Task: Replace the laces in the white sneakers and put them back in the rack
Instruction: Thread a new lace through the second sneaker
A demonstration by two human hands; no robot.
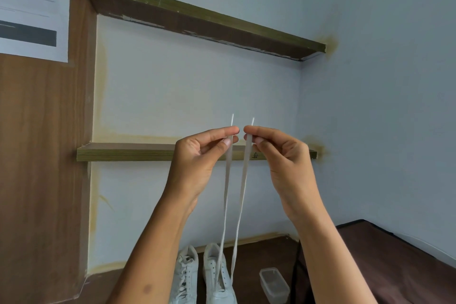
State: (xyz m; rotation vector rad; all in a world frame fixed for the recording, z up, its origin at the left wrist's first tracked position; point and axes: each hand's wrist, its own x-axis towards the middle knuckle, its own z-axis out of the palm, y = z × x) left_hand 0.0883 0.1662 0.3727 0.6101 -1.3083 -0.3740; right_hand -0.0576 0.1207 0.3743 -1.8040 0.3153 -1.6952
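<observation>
Two white sneakers stand on the brown surface below. The left sneaker is laced; the right sneaker has a white lace running up out of it in two strands. My left hand pinches one strand near its tip, and my right hand pinches the other. Both tips stick up above my fingers at the same height, in front of the lower shelf.
A lower wooden shelf and an upper shelf are fixed to the pale wall. A clear plastic container sits right of the sneakers. A dark fabric-covered surface lies at lower right; a wooden panel with a paper sheet stands left.
</observation>
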